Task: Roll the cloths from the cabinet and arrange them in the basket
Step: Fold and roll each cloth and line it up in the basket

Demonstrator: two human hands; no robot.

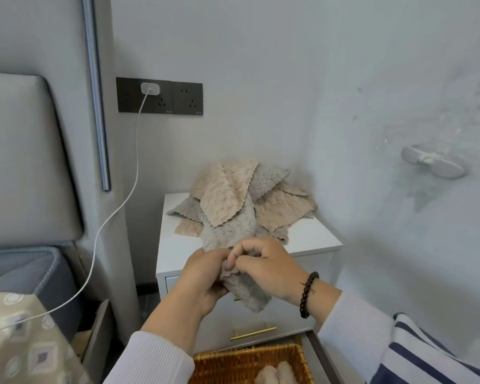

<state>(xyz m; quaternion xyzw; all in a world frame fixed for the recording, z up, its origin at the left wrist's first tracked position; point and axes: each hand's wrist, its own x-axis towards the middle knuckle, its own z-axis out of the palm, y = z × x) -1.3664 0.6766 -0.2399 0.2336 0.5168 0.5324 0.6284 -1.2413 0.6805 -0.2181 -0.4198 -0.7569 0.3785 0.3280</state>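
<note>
A heap of beige and grey fluffy cloths (241, 198) lies on top of the white cabinet (311, 239). A grey cloth (230, 231) stretches from the heap down to my hands in front of the cabinet. My left hand (203, 278) grips its lower part from the left, and my right hand (266, 267) pinches its edge from the right. The cloth's end hangs below my hands. A brown wicker basket (233, 361) sits at the bottom of the view with two rolled beige cloths (275, 374) inside.
The cabinet has drawers with gold handles (252, 332). A white charging cable (117, 209) runs from the wall socket (160, 97) down to the left. A grey padded headboard (25, 162) and bedding are on the left. A striped cloth (432, 353) lies at bottom right.
</note>
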